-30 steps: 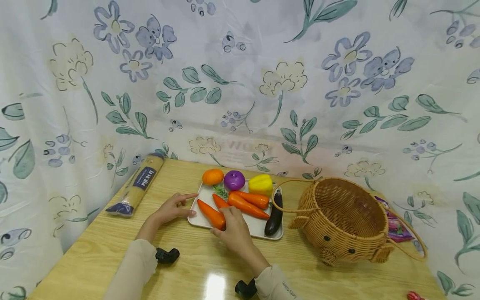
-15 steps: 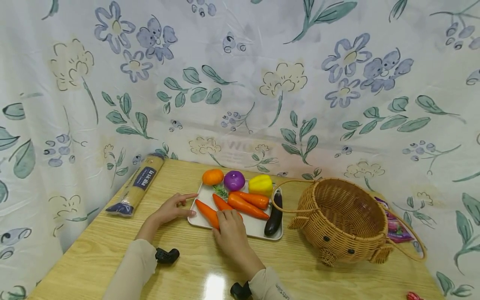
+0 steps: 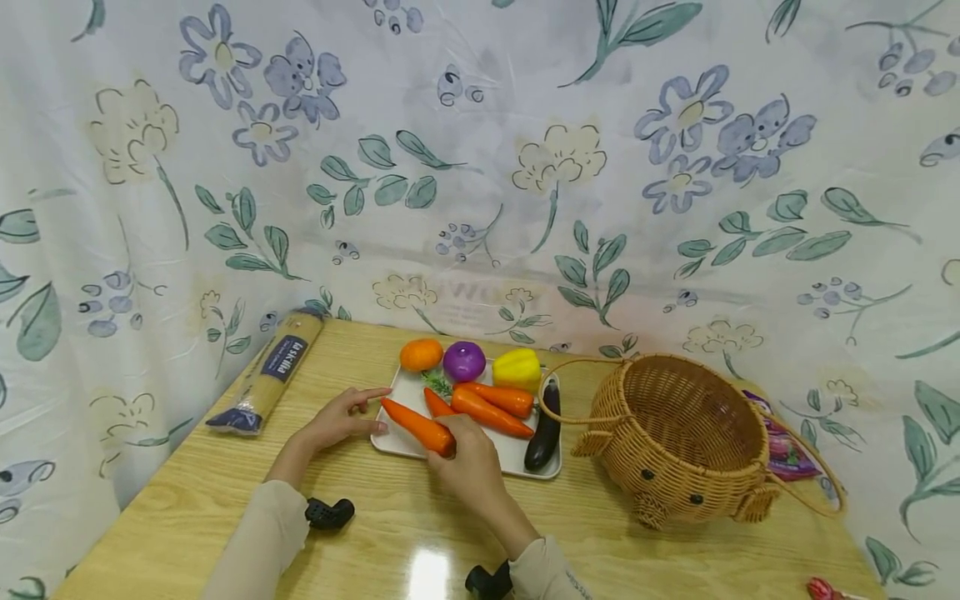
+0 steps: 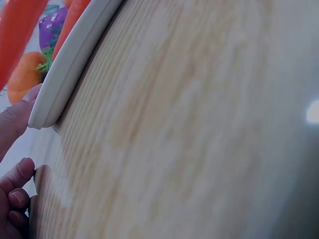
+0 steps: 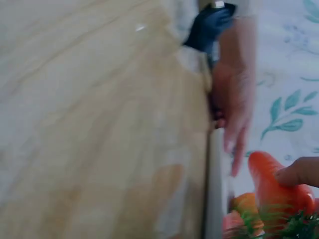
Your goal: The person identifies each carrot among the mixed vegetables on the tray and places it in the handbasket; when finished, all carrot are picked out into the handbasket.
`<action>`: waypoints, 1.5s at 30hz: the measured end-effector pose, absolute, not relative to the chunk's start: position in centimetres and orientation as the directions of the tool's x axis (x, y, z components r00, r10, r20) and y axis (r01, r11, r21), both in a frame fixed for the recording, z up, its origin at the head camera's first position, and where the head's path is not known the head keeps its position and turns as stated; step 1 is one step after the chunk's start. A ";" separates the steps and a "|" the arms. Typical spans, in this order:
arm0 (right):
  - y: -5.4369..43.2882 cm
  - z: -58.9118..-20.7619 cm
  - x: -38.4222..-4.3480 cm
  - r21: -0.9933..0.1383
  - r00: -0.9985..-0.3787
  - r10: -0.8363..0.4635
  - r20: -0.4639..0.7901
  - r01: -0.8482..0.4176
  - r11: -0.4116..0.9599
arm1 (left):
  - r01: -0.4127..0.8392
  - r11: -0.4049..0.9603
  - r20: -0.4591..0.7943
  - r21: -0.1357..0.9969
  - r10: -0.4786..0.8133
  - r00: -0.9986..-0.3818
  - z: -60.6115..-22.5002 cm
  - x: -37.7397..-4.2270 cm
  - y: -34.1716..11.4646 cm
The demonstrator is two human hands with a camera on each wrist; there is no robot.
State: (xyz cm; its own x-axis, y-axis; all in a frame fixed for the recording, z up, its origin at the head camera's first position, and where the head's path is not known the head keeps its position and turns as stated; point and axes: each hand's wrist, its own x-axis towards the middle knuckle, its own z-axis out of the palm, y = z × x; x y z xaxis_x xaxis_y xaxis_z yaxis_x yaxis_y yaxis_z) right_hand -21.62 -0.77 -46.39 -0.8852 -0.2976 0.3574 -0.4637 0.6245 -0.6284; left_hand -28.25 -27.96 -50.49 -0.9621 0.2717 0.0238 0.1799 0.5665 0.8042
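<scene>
My right hand (image 3: 468,462) grips a plastic carrot (image 3: 420,429) by its thick end, thumb on its near side. The carrot slants over the front left part of a white tray (image 3: 397,444), its tip toward my left hand (image 3: 337,419). That hand has its index finger and thumb at the tray's left edge. The left wrist view shows its fingertips by the tray rim (image 4: 62,74), with the other fingers bent. Behind the held carrot lie another carrot (image 3: 435,402) and two orange-red vegetables (image 3: 487,414). In the right wrist view, a thumb (image 5: 299,172) presses the carrot (image 5: 271,184).
An orange pumpkin (image 3: 421,355), purple onion (image 3: 464,361) and yellow pepper (image 3: 517,368) line the tray's back; an eggplant (image 3: 543,433) lies at its right. A wicker basket (image 3: 675,450) stands right, a purple packet (image 3: 787,450) behind it. A pasta bag (image 3: 273,371) lies left.
The carrot's tip has swung left and its thick end now shows more in my right hand, which has changed its grip. My left hand stays at the tray's edge. The head view has shifted slightly.
</scene>
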 end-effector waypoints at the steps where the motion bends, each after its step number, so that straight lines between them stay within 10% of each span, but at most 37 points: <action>1: -0.5 -46.1 -21.7 -0.665 -0.891 -0.292 0.347 -0.454 0.593 | 0.179 0.565 0.021 0.805 0.274 -0.962 -50.5 -28.3 -27.9; 18: 8.1 -41.4 -23.9 -0.902 -0.925 -0.313 0.215 -0.311 0.301 | 0.166 0.568 0.001 0.806 0.279 -0.960 -50.3 -28.5 -27.5; 45: 21.8 -35.7 -23.8 -0.869 -0.947 -0.264 0.184 -0.282 0.406 | 0.180 0.558 0.010 0.810 0.293 -0.956 -50.6 -28.5 -27.6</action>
